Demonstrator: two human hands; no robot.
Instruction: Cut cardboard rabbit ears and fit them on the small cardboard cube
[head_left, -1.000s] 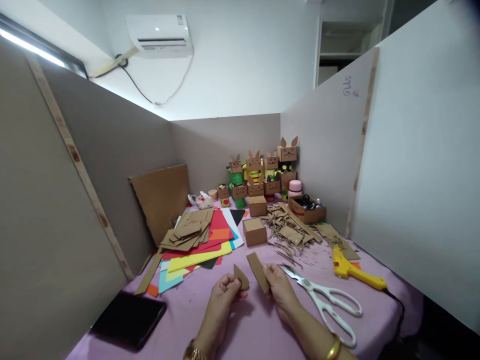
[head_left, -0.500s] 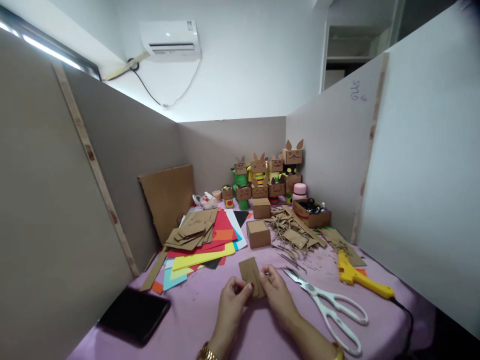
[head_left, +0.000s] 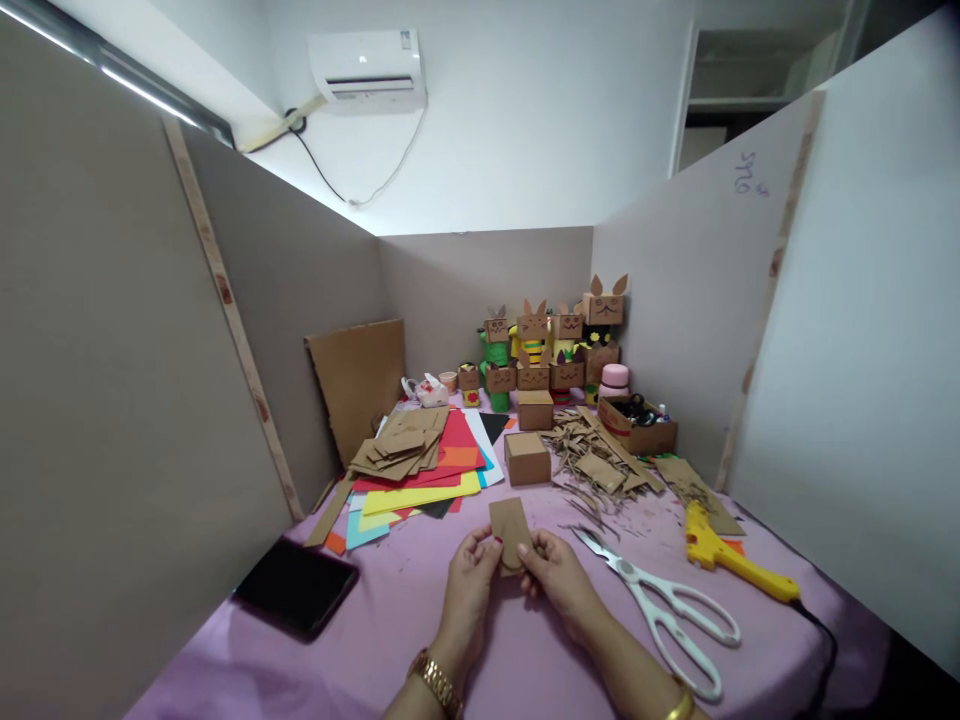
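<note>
Pinching the cardboard strip (head_left: 505, 508) and leaf-shaped piece (head_left: 511, 547), left hand (head_left: 470, 580) and right hand (head_left: 556, 574) overlap them; earlier, these were apart

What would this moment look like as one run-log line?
left hand: holding cut cardboard | right hand: holding same cardboard, opposite side | white scissors: on purple cloth, right of right hand | glue gun: farther right

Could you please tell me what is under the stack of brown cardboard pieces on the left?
Red paper sticks out from under the brown cardboard stack, at its right and near edges. What lies beneath its middle is covered, so I cannot tell.
</note>
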